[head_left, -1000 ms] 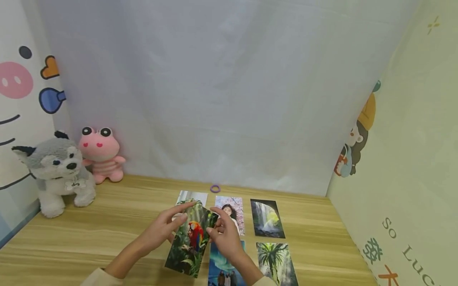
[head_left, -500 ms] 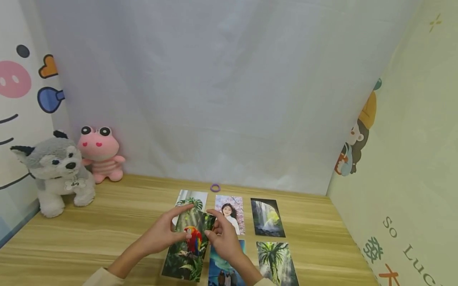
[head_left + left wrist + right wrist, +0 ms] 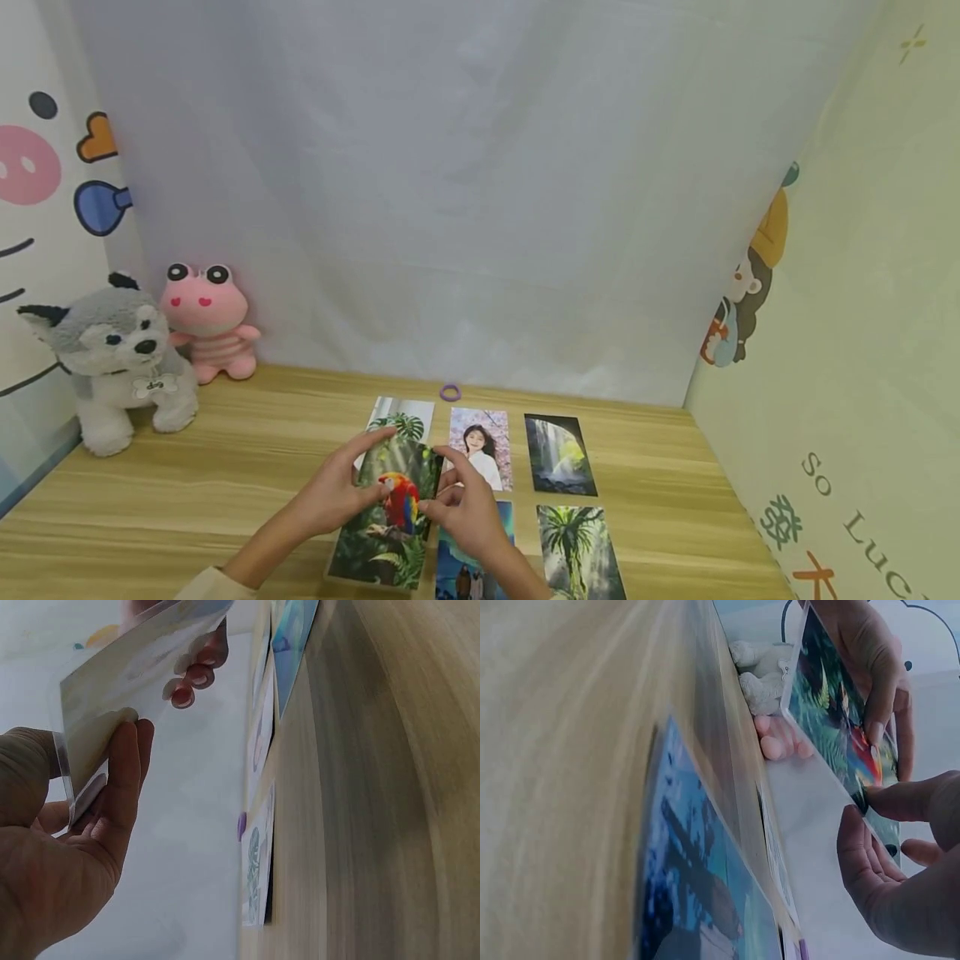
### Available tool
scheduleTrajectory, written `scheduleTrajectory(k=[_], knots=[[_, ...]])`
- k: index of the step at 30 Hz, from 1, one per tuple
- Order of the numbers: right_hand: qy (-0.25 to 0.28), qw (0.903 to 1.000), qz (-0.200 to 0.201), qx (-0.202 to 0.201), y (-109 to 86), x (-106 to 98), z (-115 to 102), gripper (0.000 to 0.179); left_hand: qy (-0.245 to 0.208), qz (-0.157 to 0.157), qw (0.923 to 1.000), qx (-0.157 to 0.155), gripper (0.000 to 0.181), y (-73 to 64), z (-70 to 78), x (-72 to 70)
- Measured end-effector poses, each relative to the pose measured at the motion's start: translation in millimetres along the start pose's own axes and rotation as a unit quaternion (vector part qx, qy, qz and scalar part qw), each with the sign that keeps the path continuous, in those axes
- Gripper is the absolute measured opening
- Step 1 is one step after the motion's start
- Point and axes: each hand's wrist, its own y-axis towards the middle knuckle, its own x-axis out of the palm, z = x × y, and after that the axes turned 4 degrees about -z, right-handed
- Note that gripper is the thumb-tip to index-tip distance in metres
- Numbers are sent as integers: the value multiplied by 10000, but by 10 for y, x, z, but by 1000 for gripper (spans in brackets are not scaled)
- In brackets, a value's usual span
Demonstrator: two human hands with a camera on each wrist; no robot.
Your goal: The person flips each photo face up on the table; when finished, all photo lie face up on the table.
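A photo print of a red parrot among green leaves (image 3: 375, 550) is held above the table by both hands. My left hand (image 3: 330, 496) grips its left side, thumb on the picture face and fingers behind. My right hand (image 3: 471, 510) pinches the right edge near the upper half. In the left wrist view, the glossy back of the print (image 3: 105, 682) shows, with a clear rim along its edge. From the right wrist, the photo stands tilted off the table, and the right hand (image 3: 922, 877) pinches its edge.
Several photos lie in rows: a leafy plant (image 3: 405, 414), a portrait (image 3: 491, 425), a waterfall (image 3: 558, 454), a blue-sky group scene (image 3: 450, 567) and a hanging plant (image 3: 581, 550). A purple ring (image 3: 450, 392) lies behind them. Plush toys, a husky (image 3: 123, 358) and a pink frog (image 3: 210, 325), stand back left.
The parrot photo has shifted left and toward the person, and turned straighter. Both hands moved with it and keep hold. More of the leafy plant photo and the portrait shows.
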Motion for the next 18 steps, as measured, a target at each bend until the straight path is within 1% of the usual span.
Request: scheduleTrajectory(k=[1, 3, 8, 10, 13, 16, 18], knots=[[-38, 10000, -29, 38, -11, 5, -9, 69, -42, -4, 10000, -38, 69, -2, -4, -3], [-141, 9998, -90, 103, -33, 13, -29, 72, 17, 7, 10000, -49, 69, -5, -12, -12], [-269, 9987, -298, 299, -87, 16, -89, 77, 356, 76, 9992, 147, 68, -19, -40, -28], [-310, 9982, -392, 335, -99, 13, -104, 77, 401, 40, 9991, 120, 69, -28, -58, -39], [-438, 9969, -541, 367, -107, 7, -105, 76, 510, -81, 9985, -170, 69, -49, -80, -57], [-598, 9949, -702, 412, -109, 11, -79, 75, 827, -218, 9955, -397, 70, -84, -107, -62], [-669, 9935, -817, 423, -106, 22, -56, 75, 1060, -307, 9928, -464, 70, -108, -125, -59]])
